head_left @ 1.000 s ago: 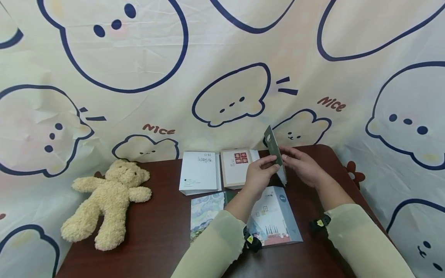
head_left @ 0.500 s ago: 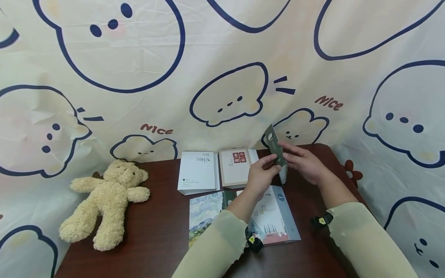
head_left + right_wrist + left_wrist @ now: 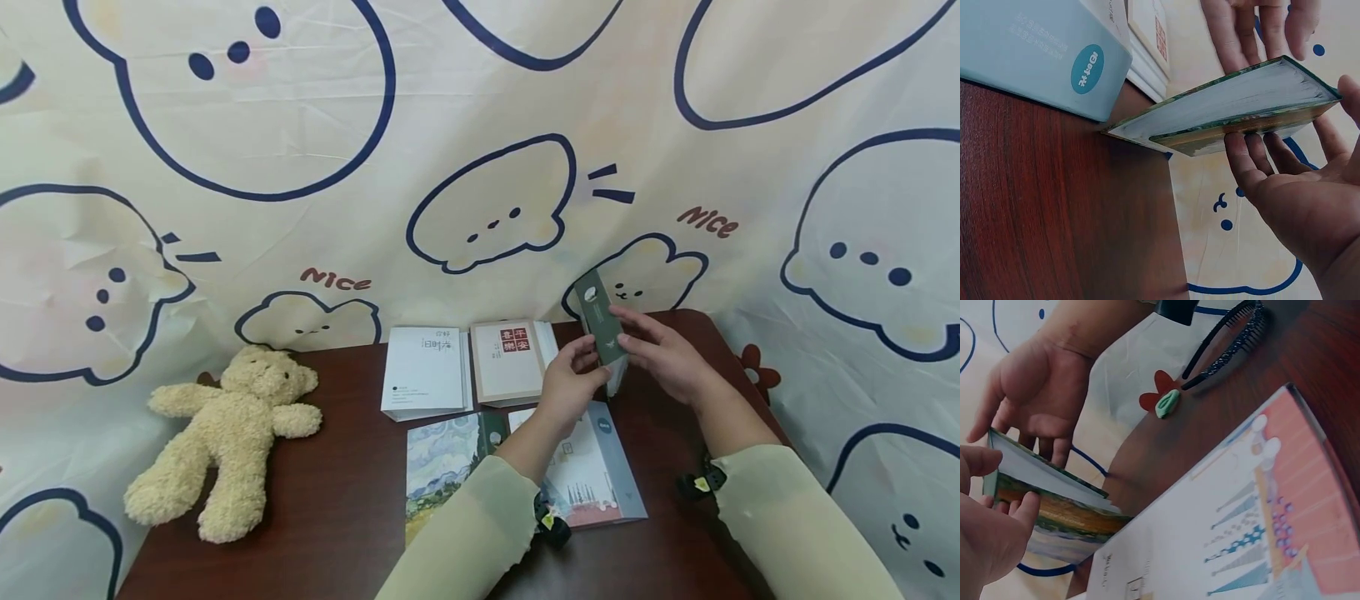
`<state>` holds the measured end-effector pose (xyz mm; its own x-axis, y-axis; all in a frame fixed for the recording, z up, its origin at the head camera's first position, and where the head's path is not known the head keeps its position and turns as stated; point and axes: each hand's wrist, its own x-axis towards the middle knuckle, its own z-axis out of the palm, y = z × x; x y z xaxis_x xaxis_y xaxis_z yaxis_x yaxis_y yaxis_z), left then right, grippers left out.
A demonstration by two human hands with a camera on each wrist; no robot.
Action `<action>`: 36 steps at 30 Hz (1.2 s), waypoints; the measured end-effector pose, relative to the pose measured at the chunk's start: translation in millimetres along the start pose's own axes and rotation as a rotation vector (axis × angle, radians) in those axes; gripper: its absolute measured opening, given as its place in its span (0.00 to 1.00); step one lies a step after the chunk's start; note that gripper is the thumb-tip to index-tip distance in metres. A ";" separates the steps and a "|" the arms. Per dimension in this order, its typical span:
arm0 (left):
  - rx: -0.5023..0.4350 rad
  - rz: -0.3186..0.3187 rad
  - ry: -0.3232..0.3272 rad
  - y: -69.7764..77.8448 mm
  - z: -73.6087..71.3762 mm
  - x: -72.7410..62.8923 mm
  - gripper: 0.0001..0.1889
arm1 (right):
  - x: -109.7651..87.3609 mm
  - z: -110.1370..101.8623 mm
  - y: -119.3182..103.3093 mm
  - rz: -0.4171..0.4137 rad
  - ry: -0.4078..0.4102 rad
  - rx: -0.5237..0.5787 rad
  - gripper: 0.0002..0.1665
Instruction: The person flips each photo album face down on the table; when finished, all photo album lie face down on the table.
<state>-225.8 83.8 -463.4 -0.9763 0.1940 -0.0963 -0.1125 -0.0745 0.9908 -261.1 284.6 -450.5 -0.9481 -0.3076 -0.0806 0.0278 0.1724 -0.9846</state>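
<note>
Between both hands a green-spined book (image 3: 597,315) with a painted landscape cover stands tilted over the table. My left hand (image 3: 570,379) grips its left side near the spine. On its other side my right hand (image 3: 667,358) holds the cover, fingers bent against it and thumb by the spine, as the right wrist view shows. The covers of the book (image 3: 1229,112) spread slightly apart there, showing white page edges. Close below lies a white book with a blue spine and pink print (image 3: 588,487), partly under my left forearm.
A pale book (image 3: 423,367) and a cream book with red characters (image 3: 508,362) lie at the back. A landscape-covered book (image 3: 442,462) lies in front, near a teddy bear (image 3: 243,442). A black toothed headband (image 3: 1229,344) sits beside a mint-green looped thing (image 3: 1167,404).
The held book has turned so that its green spine faces me more. Both hands have shifted slightly right with it, and the head view has moved a little.
</note>
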 end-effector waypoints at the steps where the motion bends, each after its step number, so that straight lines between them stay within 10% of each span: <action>1: 0.004 -0.005 -0.005 -1.7 0.8 0.3 0.28 | -1.0 -0.9 0.5 0.000 0.006 -0.012 0.39; 36: 0.215 -0.076 -0.167 -19.1 16.8 -0.2 0.32 | -22.4 -25.2 11.3 -0.020 0.196 -0.191 0.47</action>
<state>-220.3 101.6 -480.7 -0.9205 0.3509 -0.1718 -0.1250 0.1520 0.9804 -247.5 317.0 -455.9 -0.9916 -0.1285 -0.0113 -0.0343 0.3469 -0.9373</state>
